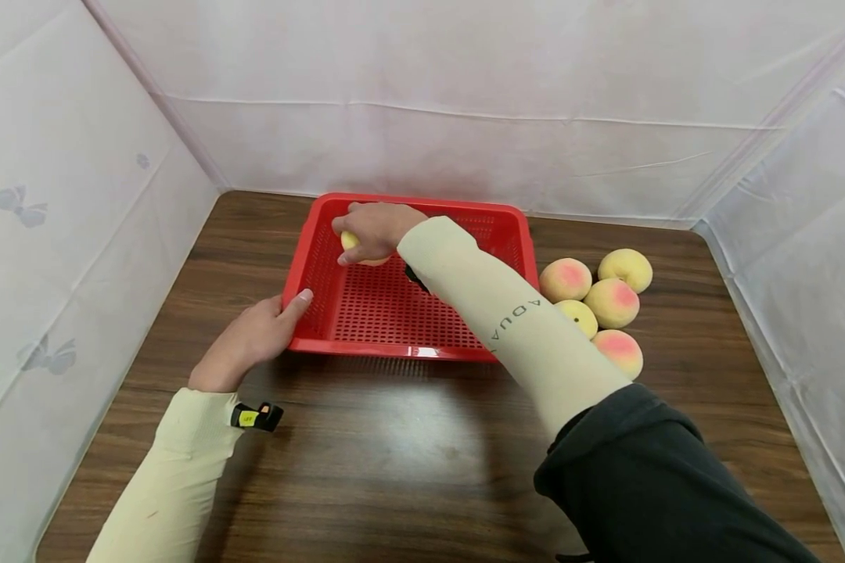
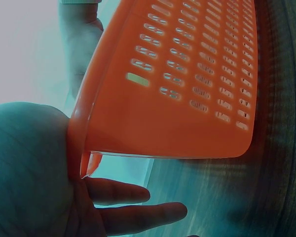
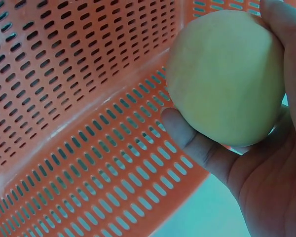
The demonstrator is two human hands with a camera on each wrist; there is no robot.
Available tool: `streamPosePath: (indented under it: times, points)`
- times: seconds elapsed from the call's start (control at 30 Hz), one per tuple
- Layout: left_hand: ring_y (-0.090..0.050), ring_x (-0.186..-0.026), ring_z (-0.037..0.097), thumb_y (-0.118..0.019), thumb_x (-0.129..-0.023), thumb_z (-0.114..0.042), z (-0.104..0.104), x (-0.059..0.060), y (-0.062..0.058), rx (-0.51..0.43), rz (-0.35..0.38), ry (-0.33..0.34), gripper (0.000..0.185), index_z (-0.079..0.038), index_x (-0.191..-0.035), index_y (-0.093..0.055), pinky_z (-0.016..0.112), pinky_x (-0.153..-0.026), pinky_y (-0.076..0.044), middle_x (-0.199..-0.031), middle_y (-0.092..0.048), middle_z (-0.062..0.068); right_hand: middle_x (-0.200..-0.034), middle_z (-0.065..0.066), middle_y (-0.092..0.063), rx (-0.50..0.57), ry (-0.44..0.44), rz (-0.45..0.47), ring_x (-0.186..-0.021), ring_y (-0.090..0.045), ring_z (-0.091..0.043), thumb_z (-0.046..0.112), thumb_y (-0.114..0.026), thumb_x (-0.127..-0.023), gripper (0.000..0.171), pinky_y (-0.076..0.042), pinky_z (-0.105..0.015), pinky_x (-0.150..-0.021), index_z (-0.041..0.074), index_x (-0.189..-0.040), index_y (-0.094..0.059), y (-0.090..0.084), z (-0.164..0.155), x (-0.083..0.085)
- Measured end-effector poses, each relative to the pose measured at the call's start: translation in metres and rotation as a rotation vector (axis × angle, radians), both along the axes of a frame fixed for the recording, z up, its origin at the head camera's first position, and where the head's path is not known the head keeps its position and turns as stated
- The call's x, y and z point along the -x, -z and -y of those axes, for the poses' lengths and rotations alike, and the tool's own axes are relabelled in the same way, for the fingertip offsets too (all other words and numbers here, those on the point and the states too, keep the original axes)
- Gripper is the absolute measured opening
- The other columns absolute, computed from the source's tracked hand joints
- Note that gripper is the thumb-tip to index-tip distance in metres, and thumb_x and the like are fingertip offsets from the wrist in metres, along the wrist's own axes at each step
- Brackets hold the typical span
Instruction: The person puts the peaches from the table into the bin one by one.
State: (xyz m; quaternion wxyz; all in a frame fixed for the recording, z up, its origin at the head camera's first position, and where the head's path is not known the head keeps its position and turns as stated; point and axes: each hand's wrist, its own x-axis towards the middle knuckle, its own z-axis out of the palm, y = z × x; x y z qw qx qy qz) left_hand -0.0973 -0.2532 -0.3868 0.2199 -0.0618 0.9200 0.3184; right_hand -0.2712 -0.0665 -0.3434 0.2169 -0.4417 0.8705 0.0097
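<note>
A red plastic basket (image 1: 366,346) with slotted walls and floor sits on the wooden table. My left hand (image 1: 257,336) grips its front left corner, thumb over the rim and fingers outside; two of those fingers (image 2: 143,217) extend below the rim in the left wrist view. Inside the basket, near the back left corner, my right hand (image 1: 380,227) holds a yellow peach (image 3: 227,76). Fingers and thumb wrap the peach from its sides in the right wrist view. Whether it touches the basket floor I cannot tell. My right forearm hides part of the basket's right side.
Several yellow and pink peaches lie grouped to the right of the basket, one peach (image 1: 625,270) at the back and another peach (image 1: 617,353) at the front. White cloth walls (image 1: 465,141) enclose the table (image 1: 366,469) at the back and both sides.
</note>
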Motion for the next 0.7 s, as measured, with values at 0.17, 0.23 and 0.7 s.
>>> streamPosePath:
  times: [0.17,0.23,0.7]
  points:
    - [-0.054,-0.077,0.022,-0.030,-0.108,-0.061,-0.001,0.001,-0.001,-0.005,0.004,0.000,0.065,-0.003,-0.119,-0.057,0.035,-0.067,-0.042,-0.090,-0.063,0.011,-0.130,-0.002,-0.056,-0.002,0.009,0.019,-0.113,-0.053,-0.016,0.050,-0.064,-0.100,0.050,-0.049,-0.033,-0.095,0.023,-0.141,-0.054,0.002,-0.002,0.000]
    - [-0.054,-0.078,0.022,-0.030,-0.108,-0.061,-0.002,0.001,-0.001,-0.006,0.003,0.001,0.066,-0.003,-0.120,-0.057,0.035,-0.067,-0.042,-0.090,-0.064,0.011,-0.130,-0.002,-0.056,-0.003,0.013,0.027,-0.113,-0.053,-0.016,0.050,-0.064,-0.100,0.050,-0.049,-0.033,-0.095,0.023,-0.141,-0.054,0.003,-0.002,0.000]
    - [-0.053,-0.077,0.022,-0.030,-0.109,-0.059,-0.004,0.001,-0.001,-0.005,0.000,0.005,0.065,-0.002,-0.120,-0.058,0.035,-0.067,-0.042,-0.089,-0.063,0.012,-0.134,-0.003,-0.055,-0.025,0.000,0.037,-0.117,-0.051,-0.017,0.049,-0.066,-0.099,0.052,-0.050,-0.033,-0.099,0.024,-0.143,-0.053,0.014,0.001,0.000]
